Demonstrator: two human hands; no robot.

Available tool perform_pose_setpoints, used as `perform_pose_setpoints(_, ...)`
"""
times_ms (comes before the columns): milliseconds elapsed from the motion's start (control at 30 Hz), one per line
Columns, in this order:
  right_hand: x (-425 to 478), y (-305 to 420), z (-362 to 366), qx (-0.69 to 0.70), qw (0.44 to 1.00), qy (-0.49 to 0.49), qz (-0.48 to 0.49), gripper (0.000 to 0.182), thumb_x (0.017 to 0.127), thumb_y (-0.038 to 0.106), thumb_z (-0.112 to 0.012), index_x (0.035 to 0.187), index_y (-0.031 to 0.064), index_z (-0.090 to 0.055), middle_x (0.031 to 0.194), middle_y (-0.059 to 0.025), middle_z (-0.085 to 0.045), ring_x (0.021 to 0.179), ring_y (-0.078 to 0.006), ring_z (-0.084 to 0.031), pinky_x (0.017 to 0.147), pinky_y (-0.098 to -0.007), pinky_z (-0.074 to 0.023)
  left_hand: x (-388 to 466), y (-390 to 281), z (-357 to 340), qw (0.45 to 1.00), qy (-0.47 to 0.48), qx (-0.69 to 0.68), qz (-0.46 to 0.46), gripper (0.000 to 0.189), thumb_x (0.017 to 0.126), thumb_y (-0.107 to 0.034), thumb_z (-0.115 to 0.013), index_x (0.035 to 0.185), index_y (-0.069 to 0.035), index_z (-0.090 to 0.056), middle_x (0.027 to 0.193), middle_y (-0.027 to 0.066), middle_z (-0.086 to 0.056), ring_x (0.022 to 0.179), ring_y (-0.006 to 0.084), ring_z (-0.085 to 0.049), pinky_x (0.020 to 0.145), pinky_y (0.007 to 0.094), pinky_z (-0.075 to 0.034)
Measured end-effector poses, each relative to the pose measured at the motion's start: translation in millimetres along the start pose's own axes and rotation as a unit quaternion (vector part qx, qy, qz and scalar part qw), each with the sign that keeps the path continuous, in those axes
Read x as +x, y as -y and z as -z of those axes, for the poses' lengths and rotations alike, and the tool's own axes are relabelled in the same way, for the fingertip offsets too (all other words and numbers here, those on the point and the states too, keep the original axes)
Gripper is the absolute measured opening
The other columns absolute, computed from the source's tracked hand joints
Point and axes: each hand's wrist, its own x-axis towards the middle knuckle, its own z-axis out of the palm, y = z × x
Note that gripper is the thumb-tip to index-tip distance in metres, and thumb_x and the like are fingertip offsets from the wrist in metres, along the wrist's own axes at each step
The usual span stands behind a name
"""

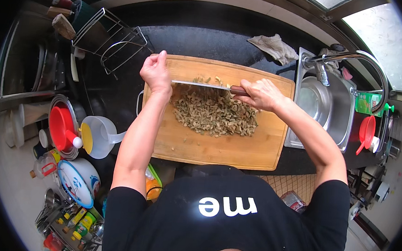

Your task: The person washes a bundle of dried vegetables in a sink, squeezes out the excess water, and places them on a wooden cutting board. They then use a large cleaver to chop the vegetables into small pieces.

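Observation:
My right hand [263,94] grips the dark wooden handle of a kitchen knife [202,85]. The blade stands edge-on to my view and spans leftwards across the far side of a heap of chopped vegetable pieces [217,114], green and brownish. At the blade's far end is my left hand [157,72], loosely fisted with the thumb up; nothing shows in it, and I cannot tell whether it touches the blade. Under the heap lies a wooden cutting board [216,153] with a groove near its rim. A few scraps lie beyond the blade.
Right of the board is a steel sink [340,110] with a basin [311,98] and curved faucet [379,73]. A cloth [274,48] lies behind. At left stand a wire rack [110,42], a red plastic ladle [62,128] and a translucent measuring jug [98,137].

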Motion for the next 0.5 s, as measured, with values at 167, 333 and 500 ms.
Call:
perform_pose_setpoints(167, -4.1, 32.1, 26.9, -0.026, 0.998, 0.045, -0.02, 0.032, 0.083, 0.038, -0.056, 0.085, 0.0074, -0.048, 0.064, -0.0153, -0.06, 0.063, -0.0344, -0.06, 0.055, -0.0441, -0.047, -18.3, -6.1, 20.6, 0.987, -0.02, -0.043, 0.151, 0.019, 0.08, -0.013, -0.068, 0.069, -0.005, -0.054, 0.058, -0.008, -0.044, 0.048, 0.0008, -0.033, 0.043, 0.0175, -0.025)
perform_pose_setpoints(333, -25.4, -5.8, -30.8, 0.019, 0.998, -0.06, -0.007, 0.031, 0.083, 0.036, -0.058, 0.083, 0.0076, -0.046, 0.062, -0.0148, -0.059, 0.061, -0.0353, -0.059, 0.053, -0.0455, -0.0453, -28.4, -17.8, -10.6, 0.998, 0.02, -0.016, -0.059, 0.018, 0.079, -0.01, -0.069, 0.07, -0.004, -0.055, 0.059, -0.0068, -0.049, 0.051, -0.001, -0.037, 0.045, 0.0159, -0.026)
perform_pose_setpoints(500, -2.0, 11.3, 41.1, -0.051, 0.998, -0.009, 0.019, 0.035, 0.083, 0.04, -0.057, 0.082, 0.0065, -0.047, 0.064, -0.0151, -0.059, 0.061, -0.0336, -0.06, 0.052, -0.0445, -0.0448, 0.5, -20.7, -2.3, 0.995, -0.008, -0.071, 0.072, 0.019, 0.079, -0.013, -0.068, 0.07, -0.004, -0.055, 0.057, -0.0049, -0.046, 0.046, 0.0025, -0.036, 0.04, 0.0199, -0.028)
